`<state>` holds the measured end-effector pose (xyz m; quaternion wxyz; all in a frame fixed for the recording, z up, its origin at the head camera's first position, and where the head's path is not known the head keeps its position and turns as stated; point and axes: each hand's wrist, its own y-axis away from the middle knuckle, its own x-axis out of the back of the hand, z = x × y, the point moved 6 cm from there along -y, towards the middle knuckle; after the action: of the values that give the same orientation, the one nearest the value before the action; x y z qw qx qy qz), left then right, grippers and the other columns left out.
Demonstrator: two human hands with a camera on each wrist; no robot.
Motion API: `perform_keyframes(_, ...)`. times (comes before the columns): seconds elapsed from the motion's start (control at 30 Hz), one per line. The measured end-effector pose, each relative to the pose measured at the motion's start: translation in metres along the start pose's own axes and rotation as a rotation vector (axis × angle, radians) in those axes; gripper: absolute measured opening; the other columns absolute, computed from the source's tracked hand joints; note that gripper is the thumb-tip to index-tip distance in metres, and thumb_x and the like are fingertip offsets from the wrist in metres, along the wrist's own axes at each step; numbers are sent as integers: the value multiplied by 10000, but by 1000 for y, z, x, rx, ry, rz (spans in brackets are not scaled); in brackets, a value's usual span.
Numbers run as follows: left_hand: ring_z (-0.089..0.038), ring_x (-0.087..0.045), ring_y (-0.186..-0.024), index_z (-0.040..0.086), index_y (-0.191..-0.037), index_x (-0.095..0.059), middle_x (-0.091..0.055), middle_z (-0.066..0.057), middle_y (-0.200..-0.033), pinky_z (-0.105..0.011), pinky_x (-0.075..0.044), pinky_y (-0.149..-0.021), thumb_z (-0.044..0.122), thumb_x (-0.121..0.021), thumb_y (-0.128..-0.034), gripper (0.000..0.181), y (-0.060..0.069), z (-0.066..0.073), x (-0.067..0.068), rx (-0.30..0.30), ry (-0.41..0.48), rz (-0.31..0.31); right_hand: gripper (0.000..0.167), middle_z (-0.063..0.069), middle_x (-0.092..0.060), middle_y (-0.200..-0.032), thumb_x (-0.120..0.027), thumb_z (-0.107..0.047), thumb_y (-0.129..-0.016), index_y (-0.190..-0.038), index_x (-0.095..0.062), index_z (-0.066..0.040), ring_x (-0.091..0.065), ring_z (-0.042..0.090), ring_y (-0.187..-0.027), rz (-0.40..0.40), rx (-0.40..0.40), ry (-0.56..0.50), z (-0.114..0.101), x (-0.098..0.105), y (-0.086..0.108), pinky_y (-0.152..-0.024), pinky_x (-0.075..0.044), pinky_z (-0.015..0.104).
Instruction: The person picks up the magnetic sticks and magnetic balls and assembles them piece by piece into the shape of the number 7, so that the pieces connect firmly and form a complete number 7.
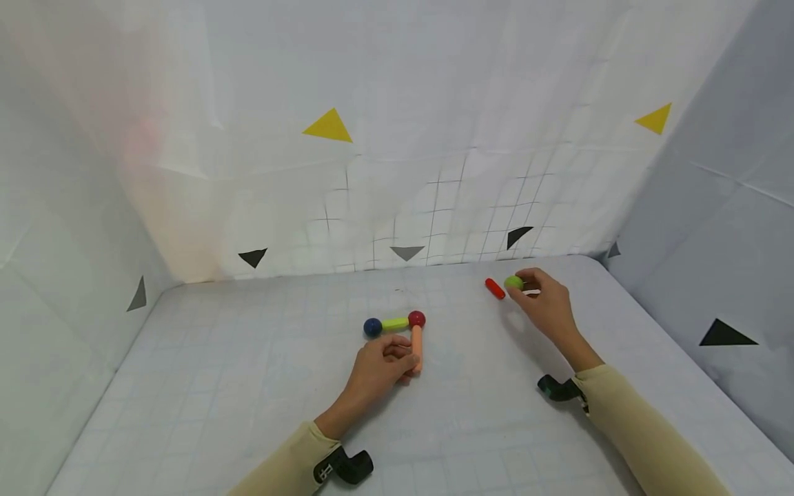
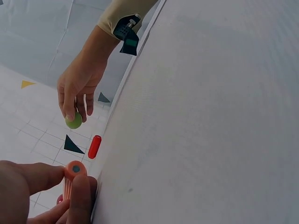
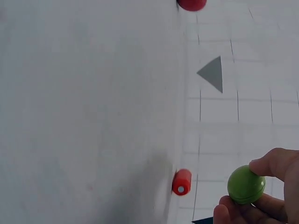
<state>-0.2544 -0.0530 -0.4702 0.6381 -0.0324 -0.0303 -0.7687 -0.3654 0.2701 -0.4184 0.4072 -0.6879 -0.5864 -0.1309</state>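
Your left hand grips the peach rod near its closer end, thumb on one side and fingers on the other; your right hand pinches the green ball with the fingertips. Both grasps appear light and secure.

Beneath, the white bench carries the work, and its pale surface leaves every coloured piece easy to pick out.

On it, ahead of your left hand, stands an angled chain. Your peach rod meets the red ball at the corner; the yellow-green rod runs leftward from there to the blue ball. You hold the peach rod well away from that corner, presumably to steady the chain without disturbing the joint. Its near end shows a grey disc in the left wrist view, likely a magnetic face, and your grasp leaves that face uncovered. Whether this rod lies flat cannot be told.

Shorter is the red rod, lying loose on the bench just beside the green ball, touched by neither hand. A pale disc shows on its end also.

Smallest is the green ball, which appears raised off the bench. Your fingertip hold leaves much of its surface exposed, which should suit contact with another piece; a smooth sphere could slip if pinched off-centre.
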Motion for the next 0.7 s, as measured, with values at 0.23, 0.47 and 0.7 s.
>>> perform_keyframes(0.23, -219, -727, -739, -49, -1197, -672, -721, -78, -951, -329, -604, -650, 54, -758, -946, 284, 0, -2, 2, -6, -16, 8, 322, 175, -702, -1145, -762, -144, -968, -1230, -655, 9, -667, 336, -1052, -38, 49, -36, -24, -11, 13, -866, -580, 476)
perform_keyframes(0.47, -216, -723, -732, -37, -1202, -675, -722, -72, -960, -334, -606, -658, 54, -756, -943, 287, -1, -2, 2, 6, -20, 17, 345, 139, -712, -1121, -786, -119, -945, -1234, -650, 13, -675, 284, -1008, -38, 131, -83, -43, -19, 25, -804, -594, 367)
perform_keyframes(0.7, -215, -727, -741, -37, -1214, -673, -722, -74, -967, -334, -607, -660, 59, -757, -943, 299, -2, -2, -2, 3, -15, 7, 315, 121, -720, -1091, -804, -83, -924, -1201, -675, -6, -686, 271, -979, -69, 160, -128, -55, -23, 39, -786, -568, 221)
